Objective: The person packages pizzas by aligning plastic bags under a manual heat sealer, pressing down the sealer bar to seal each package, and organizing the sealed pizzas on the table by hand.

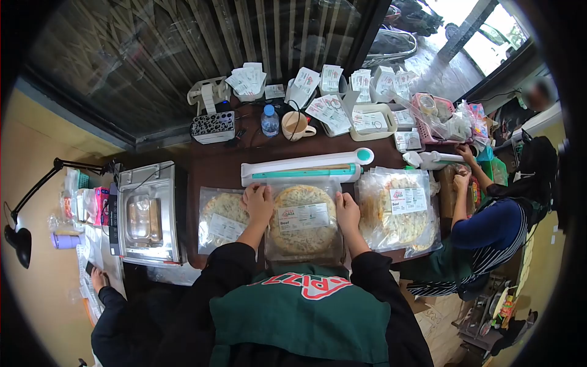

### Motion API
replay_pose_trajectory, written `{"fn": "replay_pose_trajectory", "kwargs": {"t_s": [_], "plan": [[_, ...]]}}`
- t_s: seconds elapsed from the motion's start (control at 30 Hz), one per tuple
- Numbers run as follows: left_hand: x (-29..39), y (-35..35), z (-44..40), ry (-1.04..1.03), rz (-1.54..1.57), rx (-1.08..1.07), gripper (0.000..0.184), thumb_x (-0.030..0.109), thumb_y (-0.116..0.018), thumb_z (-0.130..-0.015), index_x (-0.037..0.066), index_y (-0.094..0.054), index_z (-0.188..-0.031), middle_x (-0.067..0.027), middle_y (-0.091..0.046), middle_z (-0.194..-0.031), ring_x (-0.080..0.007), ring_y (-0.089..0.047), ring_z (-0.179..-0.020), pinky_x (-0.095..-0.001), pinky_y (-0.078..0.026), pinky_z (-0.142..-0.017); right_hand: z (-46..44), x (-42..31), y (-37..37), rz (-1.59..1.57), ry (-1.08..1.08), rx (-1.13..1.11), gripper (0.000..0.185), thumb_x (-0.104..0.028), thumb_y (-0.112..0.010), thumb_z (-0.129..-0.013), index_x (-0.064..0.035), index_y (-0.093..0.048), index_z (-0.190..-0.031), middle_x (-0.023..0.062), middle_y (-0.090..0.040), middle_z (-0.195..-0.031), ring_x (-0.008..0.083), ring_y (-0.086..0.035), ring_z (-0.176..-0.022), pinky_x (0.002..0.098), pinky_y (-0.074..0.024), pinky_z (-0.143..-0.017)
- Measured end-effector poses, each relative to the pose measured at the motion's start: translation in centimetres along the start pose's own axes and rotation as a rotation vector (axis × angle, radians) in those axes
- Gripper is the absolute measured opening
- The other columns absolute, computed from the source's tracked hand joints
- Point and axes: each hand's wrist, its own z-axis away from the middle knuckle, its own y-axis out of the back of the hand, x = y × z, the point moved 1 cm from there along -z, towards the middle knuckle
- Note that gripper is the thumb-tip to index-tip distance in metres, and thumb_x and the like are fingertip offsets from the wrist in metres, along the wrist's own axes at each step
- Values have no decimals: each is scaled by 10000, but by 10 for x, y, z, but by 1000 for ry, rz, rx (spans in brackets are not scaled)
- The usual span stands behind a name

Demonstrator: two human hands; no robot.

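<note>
A pizza in a clear plastic bag (pixel 303 235) with a white "Beef" label lies flat in front of me. My left hand (pixel 258 203) is closed on the bag's upper left edge, and my right hand (pixel 348 215) pinches its right edge. The far edge of the bag sits close to a long white and green bag sealer (pixel 307 167); whether the two touch I cannot tell. To the left, partly behind my left hand and forearm, is another labelled bagged pizza (pixel 215 211). A stack of bagged pizzas (pixel 396 208) stands to the right.
Along the back are piles of labels (pixel 330 113), a mug (pixel 296 125), a water bottle (pixel 269 120) and a label printer (pixel 212 126). A vacuum sealing machine (pixel 148 211) stands at left. At right a co-worker (pixel 483 226) handles a package; another person's hand (pixel 98 279) shows lower left.
</note>
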Motion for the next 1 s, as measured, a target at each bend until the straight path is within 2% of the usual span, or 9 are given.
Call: {"fn": "replay_pose_trajectory", "kwargs": {"t_s": [0.17, 0.43, 0.53, 0.6, 0.67, 0.73, 0.8, 0.9, 1.0], "plan": [[3, -13, -17, 126, -8, -75, 316, 368, -511, -966, 115, -686, -1039, -100, -543, -1222, -314, -466, -1174, -509, -255, -1001, -21, -3, -11, 89, -41, 57, 403, -431, -542, -950, -62, -594, -797, 167, -623, -698, 380, -620, -670, 448, -465, -602], [16, -6, -29, 359, 88, -238, 341, 397, -481, -980, 103, -626, -1072, -107, -573, -1144, -327, -511, -1093, -493, -280, -969, -38, -8, -18, 112, -13, 191, 307, -347, -595, -945, -58, -588, -842, 120, -611, -670, 295, -610, -603, 377, -465, -580], [12, -2, -17, 255, 208, -83, 371, 408, -504, -965, 81, -577, -1123, -118, -559, -1142, -342, -499, -1099, -492, -284, -952, -33, -27, -6, -99, 73, 279, 223, -248, -632, -923, -52, -588, -826, 106, -599, -660, 270, -593, -566, 357, -464, -551], [46, 22, 2, -135, 160, 109, 428, 428, -546, -934, 63, -533, -1157, -123, -535, -1175, -354, -480, -1097, -502, -297, -927, -31, -51, 5, -258, 217, 260, 157, -131, -654, -884, -26, -578, -795, 106, -577, -683, 259, -562, -564, 340, -453, -555], [82, 47, 19, -383, 120, -200, 541, 479, -544, -912, 44, -516, -1234, -162, -476, -1323, -381, -408, -1246, -544, -263, -1015, -42, -103, 29, -236, 595, 279, 126, -94, -666, -854, -19, -581, -800, 117, -582, -722, 278, -573, -633, 356, -452, -593], [94, 22, 43, -530, -48, -363, 678, 532, -520, -901, 42, -448, -1365, -186, -376, -1463, -363, -279, -1395, -570, -158, -1119, -69, -166, 40, -242, 682, 214, 135, -92, -696, -819, -22, -583, -797, 132, -594, -741, 303, -573, -697, 406, -450, -640], [93, 0, 48, -640, -125, -446, 764, 563, -490, -899, 26, -367, -1428, -192, -304, -1514, -331, -217, -1438, -581, -76, -1142, -97, -183, 24, -58, 634, -68, 285, -294, -563, -952, -23, -637, -901, 135, -649, -854, 303, -625, -845, 383, -489, -737], [93, -7, 41, -694, -168, -515, 793, 566, -463, -908, 31, -311, -1474, -176, -258, -1550, -297, -192, -1459, -584, -42, -1154, -127, -177, -16, 490, 492, -466, 630, -594, -401, -944, -32, -685, -927, 148, -695, -939, 325, -657, -930, 423, -506, -808], [95, -8, 40, -685, -195, -539, 752, 534, -449, -922, 49, -313, -1480, -161, -255, -1556, -283, -196, -1459, -582, -49, -1157, -133, -170, -33, 700, 347, -777, 891, -753, -190, -896, -36, -717, -951, 157, -703, -996, 334, -655, -1004, 418, -497, -892]]}}
